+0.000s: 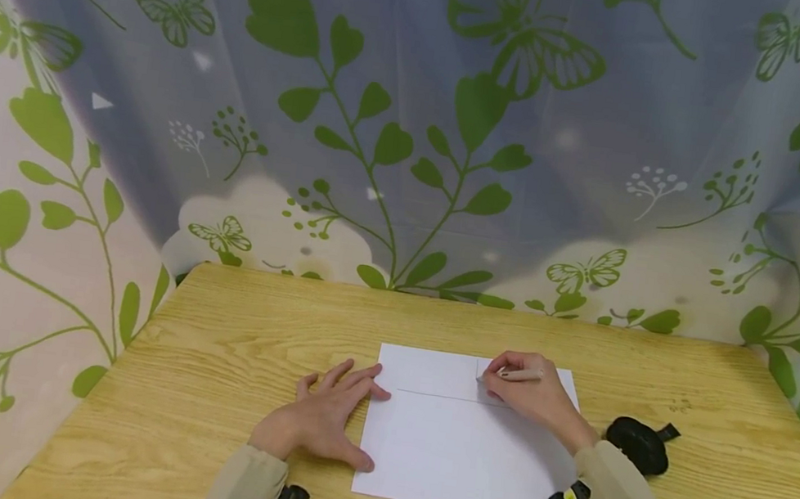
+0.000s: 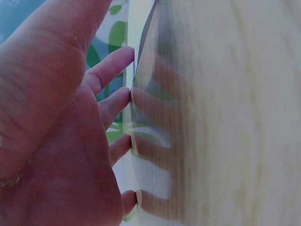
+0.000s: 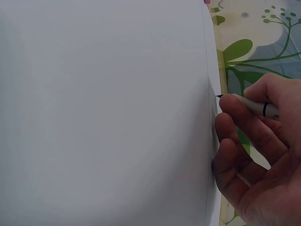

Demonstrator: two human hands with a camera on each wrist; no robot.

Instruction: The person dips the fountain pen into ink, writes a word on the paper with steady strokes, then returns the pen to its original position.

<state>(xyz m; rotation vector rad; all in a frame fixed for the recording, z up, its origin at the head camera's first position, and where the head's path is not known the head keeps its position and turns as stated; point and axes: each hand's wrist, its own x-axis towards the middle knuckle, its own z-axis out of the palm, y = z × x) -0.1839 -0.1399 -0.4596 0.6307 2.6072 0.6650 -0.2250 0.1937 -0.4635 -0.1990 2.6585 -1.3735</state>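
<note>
A white sheet of paper (image 1: 451,453) lies on the wooden table. My right hand (image 1: 530,389) pinches a light-coloured pen (image 1: 522,374) over the upper right part of the sheet. In the right wrist view the pen's dark tip (image 3: 219,96) points at the paper, and a dark band circles its barrel. A long thin horizontal line (image 1: 428,393) crosses the upper part of the sheet, with a short vertical line (image 1: 478,368) above it near the pen. My left hand (image 1: 325,418) has its fingers spread, the fingertips and thumb resting at the sheet's left edge.
The yellowish wood-grain table (image 1: 251,323) extends around the paper. To the right of the sheet sits a black pouch-like object (image 1: 637,444) with a short strap. A curtain (image 1: 400,118) with green leaves and butterflies hangs behind the table. Both wrists carry small black devices.
</note>
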